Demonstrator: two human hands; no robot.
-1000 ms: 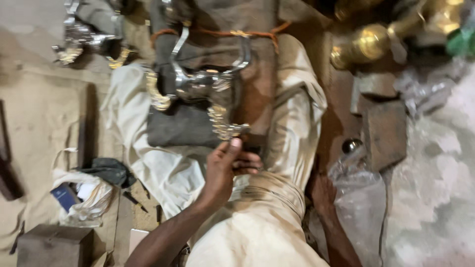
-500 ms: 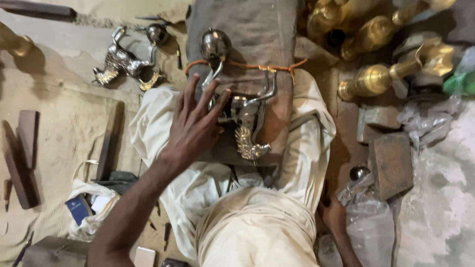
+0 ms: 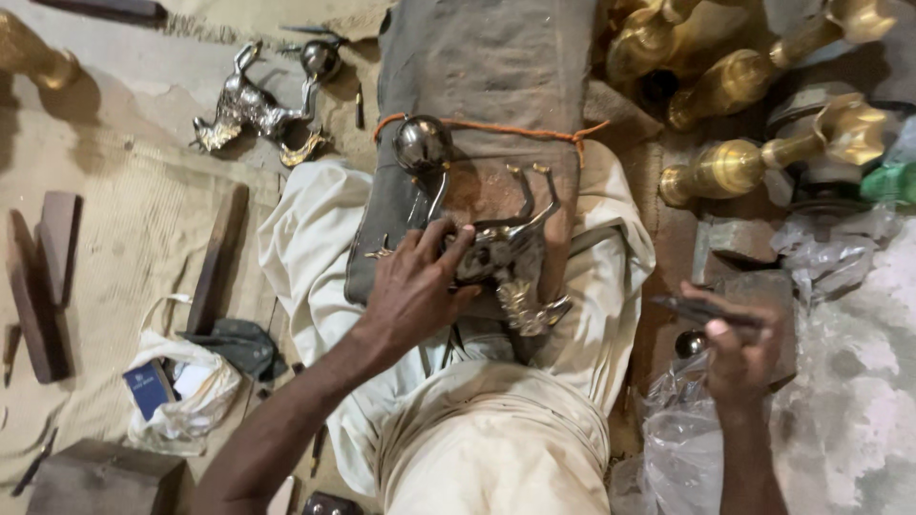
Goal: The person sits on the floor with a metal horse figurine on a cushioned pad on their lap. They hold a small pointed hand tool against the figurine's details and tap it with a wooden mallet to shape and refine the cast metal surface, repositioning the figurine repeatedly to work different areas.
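Note:
My left hand (image 3: 417,286) rests on a silver metal animal figure (image 3: 510,257) lying with its legs up on a grey cloth pad (image 3: 496,67) across my lap. Its fingers grip the figure's body. A round metal ball on a curved stem (image 3: 424,143) lies just above the hand. My right hand (image 3: 739,348) is out to the right, above a plastic bag, and holds a thin dark tool (image 3: 692,308) by its end.
Another silver figure (image 3: 250,105) lies on the floor at upper left. Several brass vase-like pieces (image 3: 735,86) stand at upper right. Wooden blocks (image 3: 43,277) and a white bag (image 3: 181,386) sit to the left; crumpled plastic (image 3: 840,381) fills the right.
My left hand has dropped from spread fingers over the figure to a grip on its body. My right hand has come into view at the right with a dark tool.

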